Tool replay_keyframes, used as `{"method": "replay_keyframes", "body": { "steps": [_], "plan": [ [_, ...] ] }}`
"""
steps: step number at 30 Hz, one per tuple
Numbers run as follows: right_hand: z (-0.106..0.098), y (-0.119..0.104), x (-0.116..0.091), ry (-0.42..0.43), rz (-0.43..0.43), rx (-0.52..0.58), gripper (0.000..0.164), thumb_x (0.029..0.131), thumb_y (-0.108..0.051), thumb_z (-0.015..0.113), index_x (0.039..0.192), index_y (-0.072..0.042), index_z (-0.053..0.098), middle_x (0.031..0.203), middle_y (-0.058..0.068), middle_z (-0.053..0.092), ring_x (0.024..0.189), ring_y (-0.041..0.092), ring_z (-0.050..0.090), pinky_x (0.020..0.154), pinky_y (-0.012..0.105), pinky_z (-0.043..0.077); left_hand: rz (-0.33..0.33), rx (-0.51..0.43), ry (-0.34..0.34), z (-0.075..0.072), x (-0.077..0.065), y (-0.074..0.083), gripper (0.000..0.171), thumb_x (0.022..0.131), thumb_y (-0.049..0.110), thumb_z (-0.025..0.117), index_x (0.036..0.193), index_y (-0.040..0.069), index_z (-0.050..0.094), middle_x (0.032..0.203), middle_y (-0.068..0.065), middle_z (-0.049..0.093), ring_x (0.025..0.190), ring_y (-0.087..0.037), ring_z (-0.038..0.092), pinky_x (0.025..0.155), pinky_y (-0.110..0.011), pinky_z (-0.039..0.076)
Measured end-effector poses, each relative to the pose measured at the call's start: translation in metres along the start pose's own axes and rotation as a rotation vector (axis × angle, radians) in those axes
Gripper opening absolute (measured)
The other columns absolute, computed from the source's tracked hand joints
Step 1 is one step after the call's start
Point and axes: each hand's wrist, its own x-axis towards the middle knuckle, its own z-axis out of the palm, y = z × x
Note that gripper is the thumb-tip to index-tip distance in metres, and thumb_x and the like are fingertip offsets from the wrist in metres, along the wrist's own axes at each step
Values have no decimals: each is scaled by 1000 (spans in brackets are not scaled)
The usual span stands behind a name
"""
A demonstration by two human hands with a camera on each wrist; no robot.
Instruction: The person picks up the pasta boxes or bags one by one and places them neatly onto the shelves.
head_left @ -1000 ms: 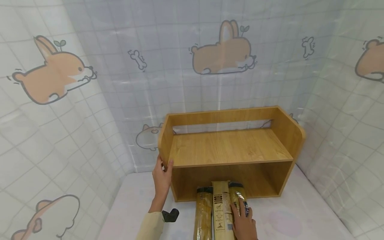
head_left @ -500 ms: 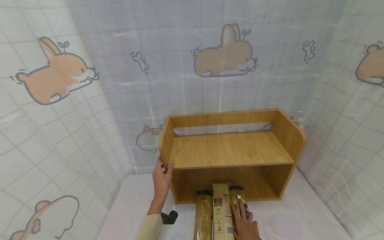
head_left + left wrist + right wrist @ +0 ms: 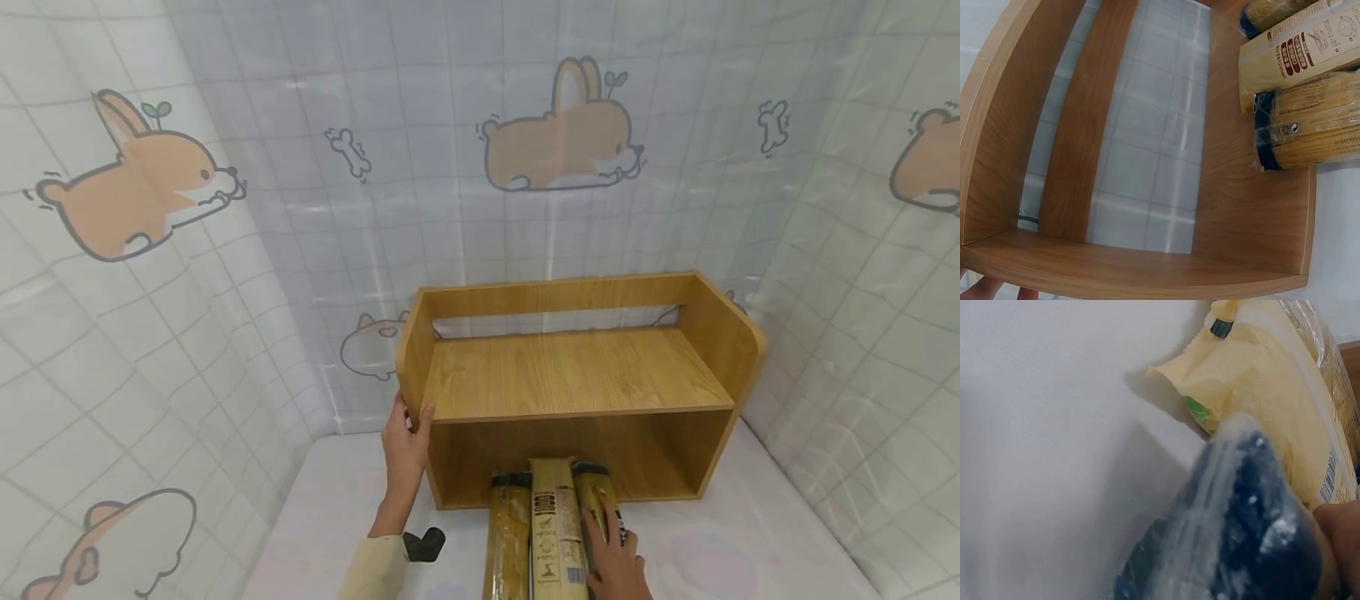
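Note:
A wooden two-tier shelf (image 3: pixel 577 375) stands against the back wall. My left hand (image 3: pixel 405 450) grips its left side panel, thumb at the front edge; in the left wrist view some fingers (image 3: pixel 985 290) show past the panel. Three long packs lie side by side, far ends at the lower compartment: a clear pack of dried noodles (image 3: pixel 510 533), a cream paper pack (image 3: pixel 553 525) and a dark-ended pack of dried noodles (image 3: pixel 592 483). My right hand (image 3: pixel 618 562) holds this last one. Its dark blue near end (image 3: pixel 1241 531) fills the right wrist view, with the cream pack (image 3: pixel 1266 381) beside it.
A small black object (image 3: pixel 424 544) lies beside my left forearm on the pale tabletop (image 3: pixel 705 558). Printed sheeting (image 3: pixel 375 225) encloses the table at the back and both sides. A thin dark cable (image 3: pixel 1029 219) shows behind the shelf.
My right hand and the noodle pack it holds have shifted and turned slightly. The left hand keeps its place on the shelf. The head view has tilted a little.

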Motion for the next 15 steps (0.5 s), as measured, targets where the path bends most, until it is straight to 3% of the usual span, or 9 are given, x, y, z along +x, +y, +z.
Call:
{"method": "replay_keyframes", "body": {
  "steps": [5, 10, 15],
  "plan": [
    [3, 6, -3, 50, -13, -1, 84, 68, -14, 74, 140, -24, 30, 149, 13, 14, 100, 47, 44, 49, 37, 37, 8, -7, -3, 1, 0, 1, 52, 85, 30, 60, 131, 15, 42, 120, -11, 59, 105, -25, 58, 77, -45, 52],
    [4, 13, -8, 43, -5, 61, 91, 68, -6, 71, 142, -29, 23, 152, 9, 7, 104, 43, 39, 52, 33, 31, 4, -14, 2, 0, -1, 1, 50, 85, 30, 60, 130, 16, 44, 118, -11, 59, 103, -25, 58, 78, -45, 51],
    [-2, 17, -9, 38, -61, 51, 89, 66, -6, 71, 141, -25, 27, 149, 15, 13, 103, 46, 42, 55, 40, 39, 10, -23, 0, 0, -2, -1, 51, 85, 31, 59, 131, 16, 43, 120, -11, 59, 104, -25, 58, 79, -46, 51]
  ]
}}
